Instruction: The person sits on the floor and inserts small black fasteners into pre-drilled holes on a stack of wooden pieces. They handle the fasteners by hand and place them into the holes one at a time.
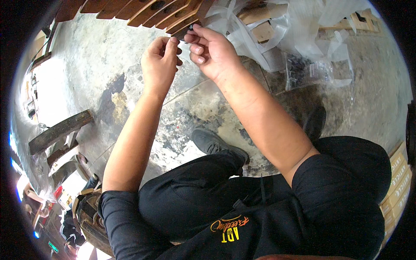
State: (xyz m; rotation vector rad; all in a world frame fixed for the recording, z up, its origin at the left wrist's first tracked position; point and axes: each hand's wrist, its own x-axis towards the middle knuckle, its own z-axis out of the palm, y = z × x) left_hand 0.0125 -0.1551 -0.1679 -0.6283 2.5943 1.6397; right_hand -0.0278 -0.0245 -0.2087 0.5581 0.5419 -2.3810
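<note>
Several brown wooden slats [143, 15] stand in a row at the far edge, with dark round holes in some. Just in front of their right end, my right hand [216, 54] pinches a small black piece [190, 27] between thumb and forefinger, its other fingers loosely curled. The piece is too small to name and lies against the wood. Close by on the left, my left hand [158, 56] is closed, thumb pressed on the curled fingers. What it holds, if anything, is hidden.
Clear plastic wrapping [260, 52] and a plastic bag of small dark parts [307, 71] lie on the stained concrete floor [182, 117] at right. A curved dark wooden piece [60, 130] is at left. Cartons [396, 186] stand at the right rim. My shoe [216, 143] is below my hands.
</note>
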